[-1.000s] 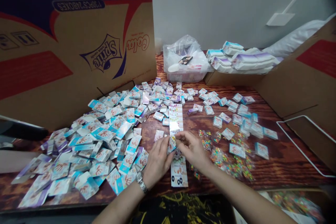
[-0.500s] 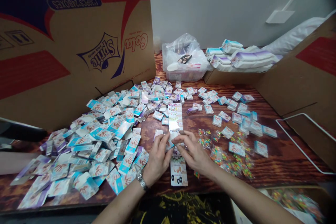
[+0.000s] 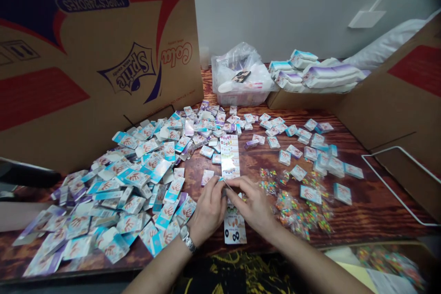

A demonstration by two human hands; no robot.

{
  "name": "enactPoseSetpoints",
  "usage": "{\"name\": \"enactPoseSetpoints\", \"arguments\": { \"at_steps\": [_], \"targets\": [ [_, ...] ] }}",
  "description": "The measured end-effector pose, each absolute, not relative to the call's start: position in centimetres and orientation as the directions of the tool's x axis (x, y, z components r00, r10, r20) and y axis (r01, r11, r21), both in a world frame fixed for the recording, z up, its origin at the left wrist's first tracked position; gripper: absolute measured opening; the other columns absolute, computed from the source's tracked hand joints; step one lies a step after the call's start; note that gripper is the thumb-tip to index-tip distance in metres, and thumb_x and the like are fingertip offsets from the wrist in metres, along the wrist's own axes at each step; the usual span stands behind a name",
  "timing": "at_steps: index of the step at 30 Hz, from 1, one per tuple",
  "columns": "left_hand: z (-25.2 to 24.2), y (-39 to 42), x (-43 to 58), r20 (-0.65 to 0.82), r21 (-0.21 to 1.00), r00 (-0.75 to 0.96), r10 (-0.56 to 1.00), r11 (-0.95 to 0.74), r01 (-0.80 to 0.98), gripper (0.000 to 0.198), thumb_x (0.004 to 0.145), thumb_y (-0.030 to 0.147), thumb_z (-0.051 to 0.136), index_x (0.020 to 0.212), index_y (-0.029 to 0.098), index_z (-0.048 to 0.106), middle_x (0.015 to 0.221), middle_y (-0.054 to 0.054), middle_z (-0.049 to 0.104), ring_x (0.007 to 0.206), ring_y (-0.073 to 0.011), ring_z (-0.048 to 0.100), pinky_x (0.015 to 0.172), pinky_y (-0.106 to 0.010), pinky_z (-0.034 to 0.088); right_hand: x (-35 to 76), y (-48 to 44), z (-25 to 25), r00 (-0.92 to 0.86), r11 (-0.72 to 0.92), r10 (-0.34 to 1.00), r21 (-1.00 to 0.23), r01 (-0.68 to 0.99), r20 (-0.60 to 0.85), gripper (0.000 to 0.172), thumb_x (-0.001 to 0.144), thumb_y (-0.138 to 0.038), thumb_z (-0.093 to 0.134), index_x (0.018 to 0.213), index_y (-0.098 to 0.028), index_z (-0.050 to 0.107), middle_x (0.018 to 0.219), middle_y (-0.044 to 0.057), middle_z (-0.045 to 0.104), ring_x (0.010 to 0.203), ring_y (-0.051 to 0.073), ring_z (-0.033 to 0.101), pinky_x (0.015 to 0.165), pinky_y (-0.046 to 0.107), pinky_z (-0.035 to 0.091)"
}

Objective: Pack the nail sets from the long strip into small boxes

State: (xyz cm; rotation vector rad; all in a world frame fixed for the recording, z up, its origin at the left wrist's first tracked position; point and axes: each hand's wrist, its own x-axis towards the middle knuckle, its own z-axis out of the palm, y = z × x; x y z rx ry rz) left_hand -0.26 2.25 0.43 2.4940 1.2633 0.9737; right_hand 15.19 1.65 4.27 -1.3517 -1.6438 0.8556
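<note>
My left hand point(image 3: 208, 209), with a metal watch point(image 3: 187, 238) at its wrist, and my right hand point(image 3: 254, 206) meet at the front middle of the table. Their fingertips pinch a small white-and-blue box point(image 3: 221, 179) from both sides; most of it is hidden by the fingers. Under the hands lies a long printed paper strip point(image 3: 229, 158) with rows of small pictures. Left of my left hand spreads a heap of small printed boxes point(image 3: 136, 177) showing hands, some with flaps up. Clear packets of colourful pieces point(image 3: 291, 206) lie right of my right hand.
More small boxes point(image 3: 322, 161) are scattered at the right. A plastic tub with a bag point(image 3: 243, 96) and a carton of wrapped packs point(image 3: 306, 101) stand behind. Large cartons point(image 3: 103, 69) flank the table. A white wire frame point(image 3: 396, 193) leans at right. Another person's arm point(image 3: 20, 216) shows at far left.
My fingers have closed further around the small box, and less of it shows. My right hand has shifted slightly left and down. The scattered boxes and packets look unchanged.
</note>
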Motion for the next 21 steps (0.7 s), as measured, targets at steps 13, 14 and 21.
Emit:
{"name": "enactPoseSetpoints", "arguments": {
  "at_steps": [13, 14, 21],
  "targets": [
    [0.2, 1.7, 0.4, 0.51, 0.372, 0.346, 0.788, -0.565, 0.737, 0.059, 0.087, 0.013, 0.046, 0.141, 0.01, 0.022, 0.125, -0.02, 0.052, 0.119, -0.026, 0.049, 0.095, -0.039, 0.048, 14.4, 2.3, 4.3, 0.03, 0.096, 0.992, -0.905, 0.415, 0.119, 0.013, 0.08, -0.016, 0.057, 0.086, -0.02, 0.068, 0.084, 0.003, 0.065, 0.08, 0.017, 0.062, 0.074, 0.031, 0.049],
    [0.2, 1.7, 0.4, 0.519, 0.35, 0.349, 0.78, -0.567, 0.746, 0.06, 0.088, 0.013, 0.046, 0.142, 0.01, 0.02, 0.126, -0.02, 0.052, 0.119, -0.0262, 0.049, 0.095, -0.039, 0.048, 14.3, 2.2, 4.5, 0.018, 0.126, 0.989, -0.889, 0.441, 0.15, 0.015, 0.08, -0.014, 0.056, 0.087, -0.02, 0.068, 0.084, 0.003, 0.064, 0.081, 0.017, 0.061, 0.074, 0.031, 0.049],
    [0.0, 2.0, 0.7, 0.505, 0.393, 0.312, 0.805, -0.537, 0.746, 0.064, 0.088, 0.008, 0.038, 0.145, 0.009, 0.009, 0.133, -0.022, 0.047, 0.123, -0.0259, 0.047, 0.097, -0.041, 0.045, 13.3, 0.6, 2.9, -0.115, 0.448, 0.871, -0.673, 0.588, 0.478, 0.038, 0.087, -0.009, 0.047, 0.123, -0.019, 0.054, 0.108, 0.01, 0.062, 0.102, 0.021, 0.055, 0.089, 0.039, 0.045]
  ]
}}
